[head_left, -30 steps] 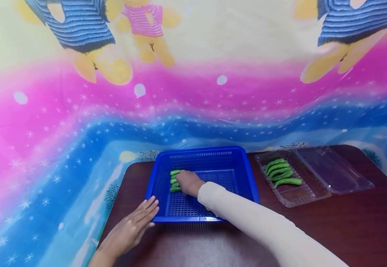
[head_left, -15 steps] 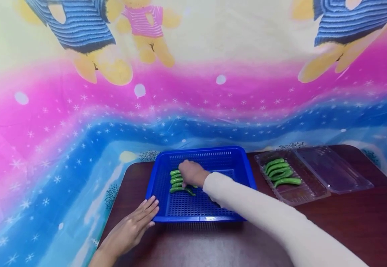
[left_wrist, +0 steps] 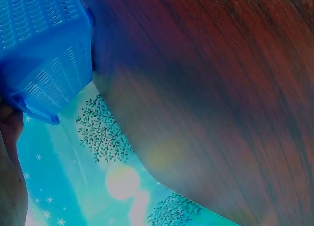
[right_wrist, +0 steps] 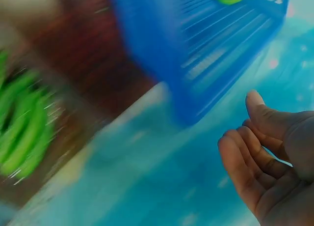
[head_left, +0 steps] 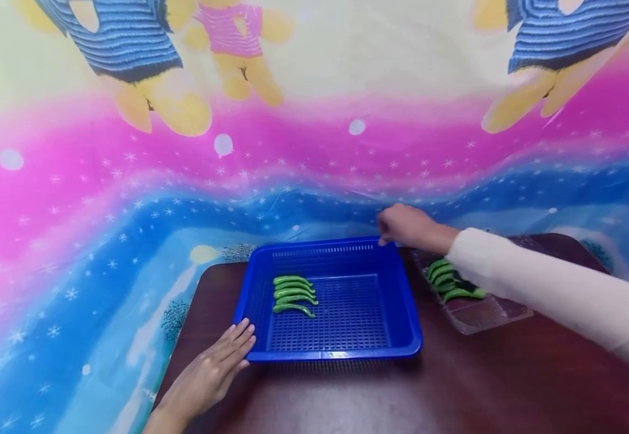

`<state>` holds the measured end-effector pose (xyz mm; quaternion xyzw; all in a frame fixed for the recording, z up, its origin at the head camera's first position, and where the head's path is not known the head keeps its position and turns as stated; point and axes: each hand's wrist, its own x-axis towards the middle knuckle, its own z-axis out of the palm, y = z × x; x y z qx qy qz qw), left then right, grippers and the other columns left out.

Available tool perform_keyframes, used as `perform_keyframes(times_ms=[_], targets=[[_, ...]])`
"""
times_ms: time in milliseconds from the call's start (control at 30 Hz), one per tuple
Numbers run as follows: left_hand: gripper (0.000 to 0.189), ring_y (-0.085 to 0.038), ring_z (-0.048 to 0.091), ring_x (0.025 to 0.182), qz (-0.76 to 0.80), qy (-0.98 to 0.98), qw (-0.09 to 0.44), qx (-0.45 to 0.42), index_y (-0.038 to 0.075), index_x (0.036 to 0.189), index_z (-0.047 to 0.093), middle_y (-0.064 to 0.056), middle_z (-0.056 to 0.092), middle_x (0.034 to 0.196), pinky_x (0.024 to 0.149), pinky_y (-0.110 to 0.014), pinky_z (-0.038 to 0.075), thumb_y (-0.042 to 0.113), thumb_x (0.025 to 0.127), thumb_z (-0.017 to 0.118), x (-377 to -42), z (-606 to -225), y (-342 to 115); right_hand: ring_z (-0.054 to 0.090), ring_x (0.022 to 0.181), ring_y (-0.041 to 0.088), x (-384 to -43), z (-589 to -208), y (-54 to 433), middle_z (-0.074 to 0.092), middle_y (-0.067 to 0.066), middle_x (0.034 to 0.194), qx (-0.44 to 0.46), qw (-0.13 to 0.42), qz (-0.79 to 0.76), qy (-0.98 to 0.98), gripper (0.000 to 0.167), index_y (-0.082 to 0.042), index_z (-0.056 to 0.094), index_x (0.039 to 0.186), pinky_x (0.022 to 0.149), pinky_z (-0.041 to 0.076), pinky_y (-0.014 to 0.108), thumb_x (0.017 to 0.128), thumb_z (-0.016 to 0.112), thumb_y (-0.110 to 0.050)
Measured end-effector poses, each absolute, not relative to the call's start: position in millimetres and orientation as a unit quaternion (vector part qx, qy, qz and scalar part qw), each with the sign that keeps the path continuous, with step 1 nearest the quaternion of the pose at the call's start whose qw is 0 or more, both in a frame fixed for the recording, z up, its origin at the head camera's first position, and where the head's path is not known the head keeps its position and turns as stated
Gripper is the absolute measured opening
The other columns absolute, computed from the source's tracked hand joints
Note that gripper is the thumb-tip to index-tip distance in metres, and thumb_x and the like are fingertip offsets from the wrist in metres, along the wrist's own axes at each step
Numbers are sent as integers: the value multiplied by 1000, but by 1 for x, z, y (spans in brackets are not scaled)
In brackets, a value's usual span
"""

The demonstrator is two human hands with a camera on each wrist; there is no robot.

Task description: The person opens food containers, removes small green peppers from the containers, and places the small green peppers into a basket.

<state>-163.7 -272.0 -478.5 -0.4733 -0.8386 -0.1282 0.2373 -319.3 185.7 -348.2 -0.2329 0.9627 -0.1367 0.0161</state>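
Several green chili peppers [head_left: 294, 293] lie side by side on the left part of the blue basket's [head_left: 341, 354] slotted floor. With its fingers straight, my left hand [head_left: 211, 369] rests on the basket's near left corner. My right hand [head_left: 410, 229] is in the air by the far right corner of the basket. Seen from the right wrist, this right hand [right_wrist: 267, 162] has loosely bent fingers and holds nothing. More green chili peppers [head_left: 441, 276] sit in a clear plastic box [head_left: 474, 319] to the right, partly covered by the right sleeve.
Both containers stand on a dark brown wooden table [head_left: 368, 398]. Behind it hangs a printed cloth [head_left: 314, 138] with cartoon bears and snowflakes. The box's hinged lid lies open on its right, mostly hidden by the sleeve.
My right hand has left the peppers in the basket and moved up and right, past the basket's far right corner, empty. The peppers stay in their row. My left hand keeps its place.
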Motion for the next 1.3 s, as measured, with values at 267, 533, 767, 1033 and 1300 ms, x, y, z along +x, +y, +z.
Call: perform_keyframes(times_ms=[267,533,767,1033,1300], targets=[[44,-32,52,142,-129,-834,252,-474,-2,142,59,-18,52,153,129,-30,27,26,113,40,-164,-480,-272,62,62,11,-286,-358,293,70,0,76,-221,30,-138,965,11,-4,72,89,54,56,22,85,81,-10],[44,-34,56,138,-128,-831,261,-474,0,142,59,-18,54,151,129,-30,28,27,113,40,-165,-478,-272,65,69,6,-258,-395,342,71,-5,79,-226,59,-150,961,21,-4,70,92,61,59,19,81,85,-15],[45,-35,57,137,-117,-841,247,-467,-1,141,60,-18,54,151,129,-29,27,28,113,38,-164,-478,-271,46,58,3,-242,-427,341,54,-6,68,-196,81,-153,965,18,-8,63,83,50,39,20,87,80,-9],[46,-35,58,135,-111,-847,241,-460,2,144,58,-17,54,152,130,-28,25,29,113,38,-163,-479,-273,38,53,7,-238,-453,340,34,-7,62,-160,93,-143,972,45,-18,42,66,51,31,21,85,82,-10],[46,-33,56,138,-115,-848,236,-460,1,142,60,-16,54,153,130,-27,25,29,113,38,-163,-479,-271,40,54,8,-244,-466,345,36,-5,60,-145,109,-145,973,46,-18,40,66,51,33,22,87,80,-9]])
